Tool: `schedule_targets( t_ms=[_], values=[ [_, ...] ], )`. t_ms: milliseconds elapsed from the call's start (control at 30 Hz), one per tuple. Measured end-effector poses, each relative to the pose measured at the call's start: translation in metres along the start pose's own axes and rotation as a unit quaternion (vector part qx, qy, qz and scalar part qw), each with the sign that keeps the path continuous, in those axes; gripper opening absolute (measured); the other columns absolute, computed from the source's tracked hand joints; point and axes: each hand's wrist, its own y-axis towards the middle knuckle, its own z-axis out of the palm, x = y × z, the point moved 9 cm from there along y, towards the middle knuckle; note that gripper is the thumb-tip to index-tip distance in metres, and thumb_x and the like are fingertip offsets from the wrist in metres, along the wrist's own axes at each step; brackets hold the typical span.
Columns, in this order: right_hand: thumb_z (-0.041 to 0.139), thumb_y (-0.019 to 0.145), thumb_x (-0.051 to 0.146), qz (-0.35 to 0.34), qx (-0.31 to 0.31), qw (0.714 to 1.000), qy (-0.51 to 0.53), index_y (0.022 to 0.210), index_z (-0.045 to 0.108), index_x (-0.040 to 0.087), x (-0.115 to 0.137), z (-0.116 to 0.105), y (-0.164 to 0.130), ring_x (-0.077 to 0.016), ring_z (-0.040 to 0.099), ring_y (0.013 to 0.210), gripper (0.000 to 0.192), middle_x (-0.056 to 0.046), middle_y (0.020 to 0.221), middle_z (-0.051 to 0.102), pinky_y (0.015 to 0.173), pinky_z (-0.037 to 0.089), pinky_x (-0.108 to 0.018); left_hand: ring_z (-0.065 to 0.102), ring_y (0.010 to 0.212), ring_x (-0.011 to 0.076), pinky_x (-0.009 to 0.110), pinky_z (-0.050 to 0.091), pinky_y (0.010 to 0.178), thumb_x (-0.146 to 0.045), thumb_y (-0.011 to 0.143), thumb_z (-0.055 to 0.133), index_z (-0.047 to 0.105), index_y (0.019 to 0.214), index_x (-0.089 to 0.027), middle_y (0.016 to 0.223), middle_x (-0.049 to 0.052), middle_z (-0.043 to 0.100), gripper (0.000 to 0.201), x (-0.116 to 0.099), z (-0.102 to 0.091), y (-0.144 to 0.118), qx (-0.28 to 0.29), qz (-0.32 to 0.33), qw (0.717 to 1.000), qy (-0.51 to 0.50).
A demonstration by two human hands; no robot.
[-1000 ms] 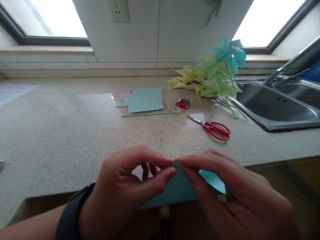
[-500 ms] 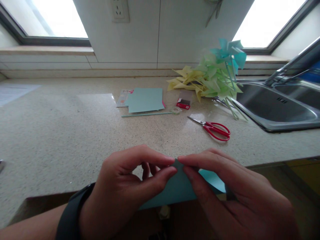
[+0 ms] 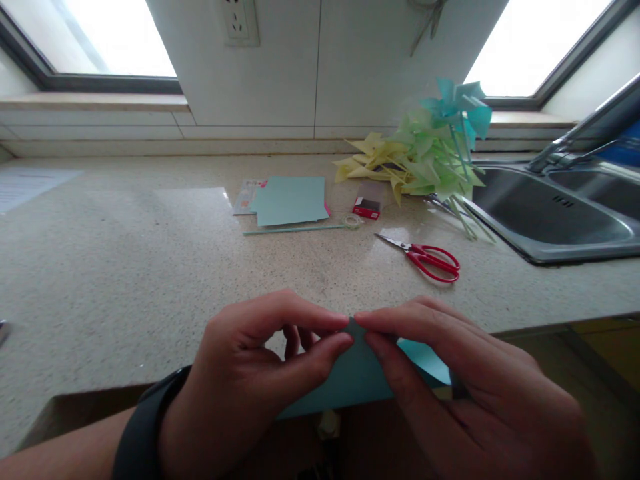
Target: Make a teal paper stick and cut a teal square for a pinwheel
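I pinch the blue paper [image 3: 360,373] in the fingers [image 3: 320,319] of my left hand [image 3: 245,367] and my right hand [image 3: 470,380], near the front edge of the counter [image 3: 150,287] (red-handled scissors [image 3: 415,249] lie beyond my right hand).

The held paper [image 3: 361,377] is blue-green, the stacked sheets [image 3: 293,200] pale mint. The scissors [image 3: 412,249] are red-handled with silver blades [image 3: 394,240]. The pinwheels [image 3: 431,150] mix yellow, green and turquoise; the wristband [image 3: 143,427] is black, the bench [image 3: 150,287] beige, speckled grey.
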Motion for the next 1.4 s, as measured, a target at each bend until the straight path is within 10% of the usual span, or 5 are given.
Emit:
schedule_targets(
  t_ms=[1400],
  values=[
    [0.062, 0.089, 0.012, -0.007, 0.017, 1.0, 0.013, 0.099, 0.066, 0.027, -0.0003, 0.0012, -0.0007, -0.0122, 0.067, 0.074, 0.018, 0.006, 0.082, 0.072, 0.072, 0.05, -0.028, 0.064, 0.061, 0.0099, 0.016, 0.052, 0.056, -0.014, 0.077, 0.077, 0.078, 0.082, -0.026, 0.068, -0.005, 0.073, 0.012, 0.0011, 0.0042, 0.0041, 0.02, -0.034, 0.999, 0.001]
  ],
)
